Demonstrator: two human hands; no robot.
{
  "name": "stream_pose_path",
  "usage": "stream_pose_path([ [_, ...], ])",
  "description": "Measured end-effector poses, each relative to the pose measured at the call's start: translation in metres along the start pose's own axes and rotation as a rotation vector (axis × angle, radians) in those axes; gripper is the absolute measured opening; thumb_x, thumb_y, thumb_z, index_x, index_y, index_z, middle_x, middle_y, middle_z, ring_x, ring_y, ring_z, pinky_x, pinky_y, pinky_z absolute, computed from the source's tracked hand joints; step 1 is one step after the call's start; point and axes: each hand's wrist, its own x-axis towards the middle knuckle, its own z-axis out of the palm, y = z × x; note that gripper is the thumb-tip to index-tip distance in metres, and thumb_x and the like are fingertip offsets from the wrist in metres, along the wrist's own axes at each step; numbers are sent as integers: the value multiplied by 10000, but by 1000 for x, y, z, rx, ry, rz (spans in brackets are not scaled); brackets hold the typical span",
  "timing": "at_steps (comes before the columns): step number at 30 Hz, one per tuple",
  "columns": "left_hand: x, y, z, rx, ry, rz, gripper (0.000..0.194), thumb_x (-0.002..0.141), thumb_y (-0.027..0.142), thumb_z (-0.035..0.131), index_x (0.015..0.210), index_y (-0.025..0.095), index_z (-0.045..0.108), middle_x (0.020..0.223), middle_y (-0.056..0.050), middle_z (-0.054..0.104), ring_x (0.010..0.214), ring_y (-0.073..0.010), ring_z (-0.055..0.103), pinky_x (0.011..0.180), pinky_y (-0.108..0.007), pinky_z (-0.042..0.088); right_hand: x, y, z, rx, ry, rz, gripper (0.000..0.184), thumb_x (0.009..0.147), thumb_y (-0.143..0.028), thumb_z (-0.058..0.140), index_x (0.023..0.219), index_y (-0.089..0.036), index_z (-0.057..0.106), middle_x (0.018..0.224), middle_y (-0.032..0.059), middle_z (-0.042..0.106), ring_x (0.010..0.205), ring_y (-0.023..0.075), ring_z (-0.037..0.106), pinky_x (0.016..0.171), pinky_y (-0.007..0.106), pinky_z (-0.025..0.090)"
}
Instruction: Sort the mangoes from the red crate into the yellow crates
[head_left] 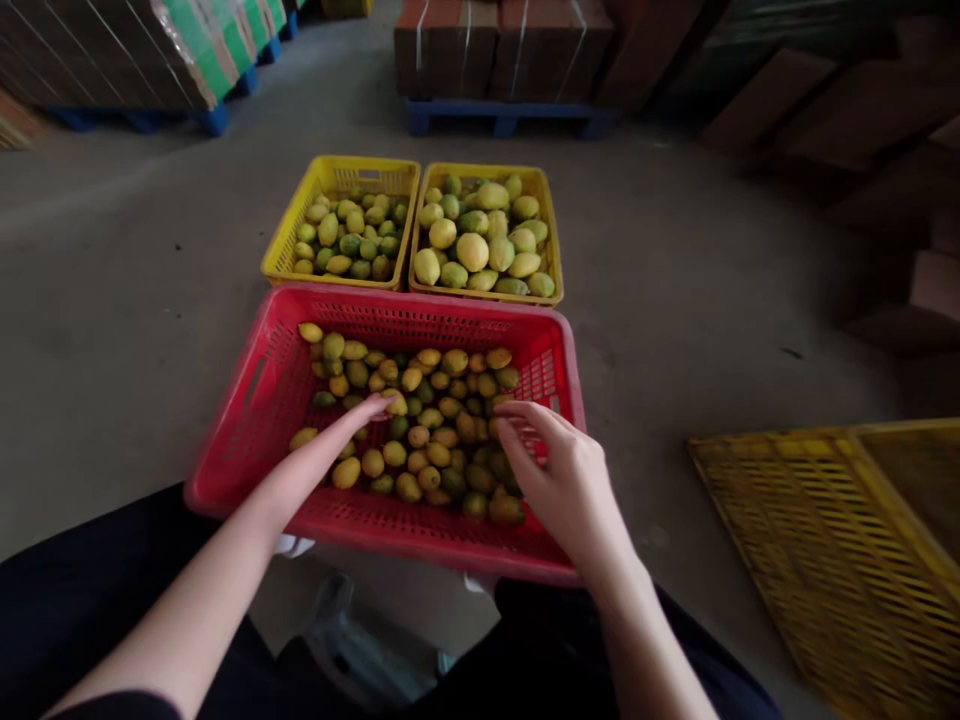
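A red plastic crate [420, 545] in front of me holds many small yellow and green lemons [439, 453] in a loose layer. My left hand [372, 407] reaches into its middle, fingers closed around a yellow lemon [395, 403]. Over the right side of the crate hovers my right hand [559, 465], its fingers bent and the thumb apart from them. Its fingertips are close to lemons near the right wall, and I see nothing held between them.
Behind the red crate stand two yellow crates, the left [281, 245] with smaller lemons, the right [556, 240] with bigger ones. A yellow slatted crate [817, 520] lies at right. Strapped cartons [446, 60] sit on a blue pallet [510, 115]; cardboard [772, 100] is piled at right.
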Motion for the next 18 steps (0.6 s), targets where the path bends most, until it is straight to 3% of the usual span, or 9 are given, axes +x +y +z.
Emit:
stream_pose_path([
  [2, -18, 17, -8, -59, -48, 45, 536, 989, 371, 266, 1318, -22, 424, 1240, -216, 599, 1045, -222, 619, 885, -315, 480, 5, 8, 17, 111, 40, 71, 210, 805, -395, 569, 898, -233, 664, 962, 85, 692, 915, 251, 638, 850, 408, 483],
  [4, -42, 42, -17, -97, -103, 116, 529, 965, 403, 361, 1328, 28, 445, 1244, -186, 612, 1053, -223, 625, 908, -319, 473, 11, 12, 34, 320, 74, 228, 295, 762, -461, 602, 949, -238, 649, 1047, 86, 673, 969, 257, 622, 833, 403, 503],
  [6, -68, 66, -29, -116, -122, 238, 588, 926, 469, 444, 1382, 99, 415, 1329, -155, 564, 1159, -238, 574, 983, -340, 433, 15, 10, 46, 645, -12, 453, 376, 753, -516, 582, 1021, -256, 624, 1049, 66, 674, 921, 248, 640, 727, 382, 541],
  [9, -93, 81, -46, -91, 27, 455, 676, 910, 536, 427, 1456, 153, 317, 1454, -122, 443, 1311, -251, 437, 1082, -360, 331, 14, 3, 48, 1089, -169, 759, 341, 761, -488, 568, 965, -221, 631, 848, 53, 695, 691, 205, 653, 515, 302, 530],
  [11, -93, 69, -54, 22, 165, 462, 588, 947, 485, 336, 1427, 146, 365, 1430, -109, 473, 1289, -228, 460, 1075, -334, 335, 11, 2, 42, 1225, -152, 888, 249, 745, -410, 600, 852, -188, 633, 717, 50, 676, 552, 160, 600, 413, 245, 475],
  [14, -75, 24, -56, 380, 226, 248, 452, 966, 376, 278, 1262, 162, 544, 1267, -84, 615, 1165, -204, 556, 1001, -308, 401, 7, 9, 32, 1276, -65, 943, 168, 743, -348, 619, 798, -189, 616, 682, 44, 667, 525, 141, 577, 390, 221, 463],
  [16, -63, -12, -54, 506, 193, 145, 345, 909, 374, 435, 1068, 158, 652, 1071, -97, 699, 1052, -255, 610, 927, -353, 445, 7, 16, 26, 1281, -18, 928, 167, 750, -353, 624, 810, -198, 613, 711, 47, 675, 570, 154, 603, 426, 234, 497],
  [18, -58, -45, -54, 555, 171, 128, 273, 814, 374, 594, 903, 132, 684, 873, -105, 719, 934, -293, 638, 854, -386, 466, 8, 21, 22, 1295, 28, 905, 170, 754, -355, 624, 825, -201, 614, 742, 48, 682, 597, 159, 615, 461, 247, 524],
])
